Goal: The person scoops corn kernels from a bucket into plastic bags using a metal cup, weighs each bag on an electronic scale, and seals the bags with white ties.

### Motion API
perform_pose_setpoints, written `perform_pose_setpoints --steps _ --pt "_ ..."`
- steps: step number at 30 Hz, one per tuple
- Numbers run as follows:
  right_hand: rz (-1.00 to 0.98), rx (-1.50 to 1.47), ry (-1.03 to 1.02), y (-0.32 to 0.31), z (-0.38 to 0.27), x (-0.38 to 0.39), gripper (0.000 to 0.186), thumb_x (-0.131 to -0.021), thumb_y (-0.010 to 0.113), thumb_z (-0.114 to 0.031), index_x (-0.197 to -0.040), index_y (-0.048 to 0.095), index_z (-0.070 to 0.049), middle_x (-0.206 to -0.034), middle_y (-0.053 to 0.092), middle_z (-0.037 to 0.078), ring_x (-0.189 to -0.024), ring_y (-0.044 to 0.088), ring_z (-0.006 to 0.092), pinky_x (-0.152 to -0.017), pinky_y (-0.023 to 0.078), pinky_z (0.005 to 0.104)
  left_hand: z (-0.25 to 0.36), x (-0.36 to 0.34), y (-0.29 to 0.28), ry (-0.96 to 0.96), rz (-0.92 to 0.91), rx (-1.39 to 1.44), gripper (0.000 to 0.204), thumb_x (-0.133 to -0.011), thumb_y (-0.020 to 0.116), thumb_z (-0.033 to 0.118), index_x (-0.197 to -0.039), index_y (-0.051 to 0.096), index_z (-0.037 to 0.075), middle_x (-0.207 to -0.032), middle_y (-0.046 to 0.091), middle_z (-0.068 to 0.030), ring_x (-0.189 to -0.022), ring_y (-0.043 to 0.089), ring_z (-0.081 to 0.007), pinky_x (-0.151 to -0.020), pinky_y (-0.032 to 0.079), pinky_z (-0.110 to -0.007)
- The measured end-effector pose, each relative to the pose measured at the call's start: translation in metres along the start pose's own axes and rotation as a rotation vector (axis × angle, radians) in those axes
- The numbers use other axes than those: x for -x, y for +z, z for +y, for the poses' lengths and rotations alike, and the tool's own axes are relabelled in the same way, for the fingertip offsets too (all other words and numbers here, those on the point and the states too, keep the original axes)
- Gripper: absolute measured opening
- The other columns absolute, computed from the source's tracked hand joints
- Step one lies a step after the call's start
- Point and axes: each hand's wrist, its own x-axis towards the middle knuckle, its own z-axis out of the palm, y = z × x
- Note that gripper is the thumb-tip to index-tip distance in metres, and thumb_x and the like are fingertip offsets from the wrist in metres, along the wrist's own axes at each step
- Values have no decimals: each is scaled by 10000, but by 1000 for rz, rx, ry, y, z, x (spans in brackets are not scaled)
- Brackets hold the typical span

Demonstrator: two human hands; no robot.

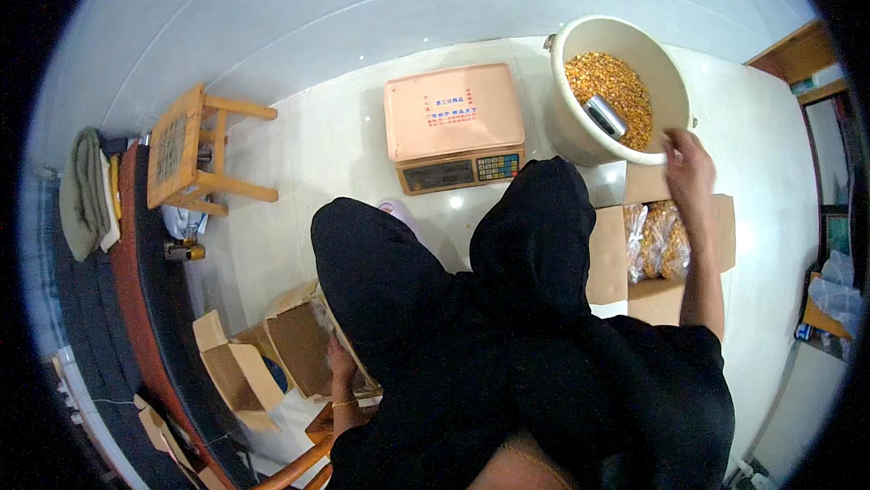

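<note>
1. Up front, the right hand (686, 159) is at the near rim of the cream bucket (580, 132), fingers spread and loose, gripping nothing that shows.
2. Yellow corn kernels (609, 82) fill the bucket, with a metal scoop (605, 116) lying on them.
3. Just below the bucket sits an open cardboard box (609, 259) holding filled clear bags (660, 241).
4. Low down, the left hand (341, 361) rests on another open carton (299, 345); whether it grips I cannot tell.
5. Bare white floor lies between the weighing scale (455, 126) and the wooden stool (186, 153).
</note>
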Motion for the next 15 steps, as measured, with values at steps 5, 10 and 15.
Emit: perform_pose_setpoints --steps 5,10,15 --pt "-73 -311 -623 29 -176 -5 279 -720 566 28 -993 592 -21 -932 629 157 -837 628 312 -704 523 380 -7 -17 2 58 -337 205 316 -841 568 222 -1059 569 -7 -1036 592 -215 -955 554 -322 -820 443 -414" --pt "-286 -388 -1010 64 -280 21 166 -695 600 -79 -850 585 -21 -774 597 106 -751 618 252 -668 509 362 25 -3 -20 -28 -387 -116 285 -845 552 231 -995 605 -5 -947 613 -173 -860 554 -264 -755 445 -392" --pt "-496 -344 -1103 97 -299 38 150 -677 619 -85 -813 605 -26 -773 615 130 -741 634 278 -629 517 374 41 27 -30 -114 -248 -464 278 -848 537 240 -931 641 -4 -858 633 -131 -764 555 -206 -689 447 -370"
